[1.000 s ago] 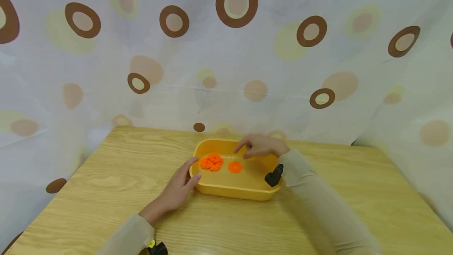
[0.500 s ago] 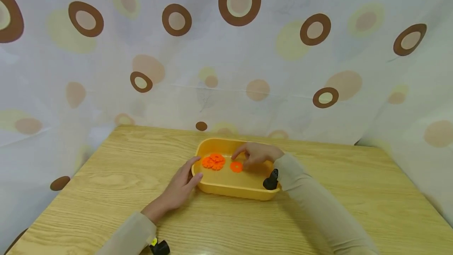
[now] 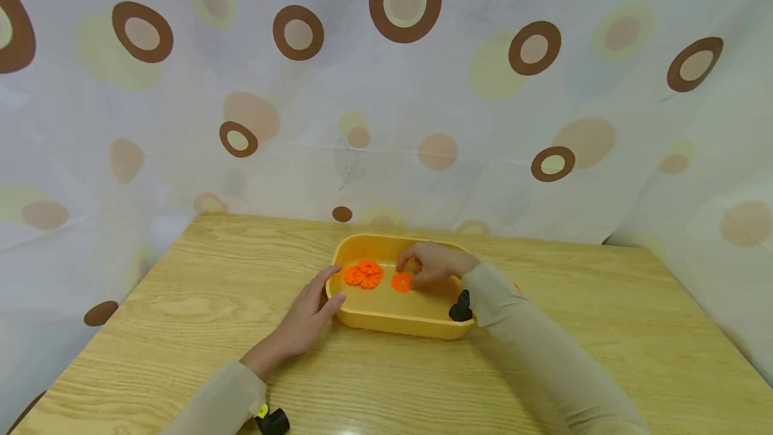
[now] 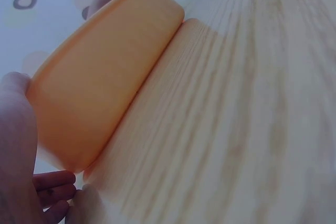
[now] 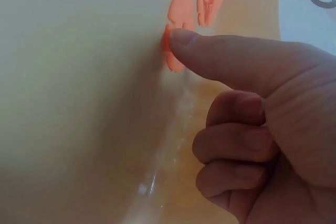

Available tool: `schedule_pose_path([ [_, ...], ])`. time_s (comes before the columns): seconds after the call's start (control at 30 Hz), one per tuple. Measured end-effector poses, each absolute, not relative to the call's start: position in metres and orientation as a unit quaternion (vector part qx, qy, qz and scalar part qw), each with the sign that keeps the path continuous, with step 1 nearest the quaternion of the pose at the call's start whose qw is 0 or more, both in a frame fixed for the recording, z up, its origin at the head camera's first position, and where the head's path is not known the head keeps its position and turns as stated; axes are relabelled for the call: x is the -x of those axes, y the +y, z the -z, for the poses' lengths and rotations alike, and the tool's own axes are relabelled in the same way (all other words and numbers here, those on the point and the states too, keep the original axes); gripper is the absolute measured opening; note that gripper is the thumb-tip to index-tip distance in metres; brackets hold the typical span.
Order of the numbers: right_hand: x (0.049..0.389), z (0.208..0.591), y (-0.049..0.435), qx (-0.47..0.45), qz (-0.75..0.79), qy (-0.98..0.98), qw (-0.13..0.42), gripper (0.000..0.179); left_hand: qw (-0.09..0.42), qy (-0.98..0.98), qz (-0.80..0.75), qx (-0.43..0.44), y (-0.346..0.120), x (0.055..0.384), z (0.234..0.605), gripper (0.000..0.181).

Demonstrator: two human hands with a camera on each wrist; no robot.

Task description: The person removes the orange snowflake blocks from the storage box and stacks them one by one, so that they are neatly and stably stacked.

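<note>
A shallow yellow tray (image 3: 398, 325) stands on the wooden table. My left hand (image 3: 302, 322) holds its left end, thumb (image 4: 17, 85) at the rim and several fingers (image 4: 55, 179) low against the outside. My right hand (image 3: 436, 262) reaches into the tray at an orange disc with a centre hole (image 3: 401, 282). The thumb (image 5: 231, 56) touches this disc; its other visible fingers (image 5: 236, 140) are curled. The index fingertip lies by the disc's far edge, and whether it presses on it cannot be made out. Several orange flower-shaped pieces (image 3: 364, 274) overlap at the tray's left end.
Behind my right sleeve (image 3: 525, 327) a small bit of orange (image 3: 517, 286) shows on the table (image 3: 241, 287). A patterned cloth (image 3: 386, 99) hangs behind the table. Black wrist cameras sit at both cuffs; the right one (image 3: 461, 307) is over the tray's front right corner.
My right hand has come down into the tray, and its thumb has closed in on the single disc. My left hand has stayed at the tray's left end.
</note>
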State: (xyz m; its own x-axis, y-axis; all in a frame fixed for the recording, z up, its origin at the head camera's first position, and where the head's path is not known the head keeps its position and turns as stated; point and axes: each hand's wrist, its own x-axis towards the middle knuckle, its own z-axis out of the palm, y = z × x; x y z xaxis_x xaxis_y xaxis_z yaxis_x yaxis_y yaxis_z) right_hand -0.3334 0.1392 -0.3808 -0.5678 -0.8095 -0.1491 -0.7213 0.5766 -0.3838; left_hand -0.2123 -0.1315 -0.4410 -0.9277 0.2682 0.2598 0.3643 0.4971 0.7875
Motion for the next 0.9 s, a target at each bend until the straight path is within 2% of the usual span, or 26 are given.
schedule_pose_path([
  [0.3,0.3323,0.3844,0.1378,0.414,0.171,0.874,0.189,0.033,0.051,-0.863,0.467,0.183,-0.1308,0.2123,0.4412,0.053],
  [0.9,0.3282,0.3838,0.1347,0.367,0.174,0.888,0.214,0.034,0.045,-0.857,0.478,0.188,-0.1303,0.2118,0.4402,0.052],
])
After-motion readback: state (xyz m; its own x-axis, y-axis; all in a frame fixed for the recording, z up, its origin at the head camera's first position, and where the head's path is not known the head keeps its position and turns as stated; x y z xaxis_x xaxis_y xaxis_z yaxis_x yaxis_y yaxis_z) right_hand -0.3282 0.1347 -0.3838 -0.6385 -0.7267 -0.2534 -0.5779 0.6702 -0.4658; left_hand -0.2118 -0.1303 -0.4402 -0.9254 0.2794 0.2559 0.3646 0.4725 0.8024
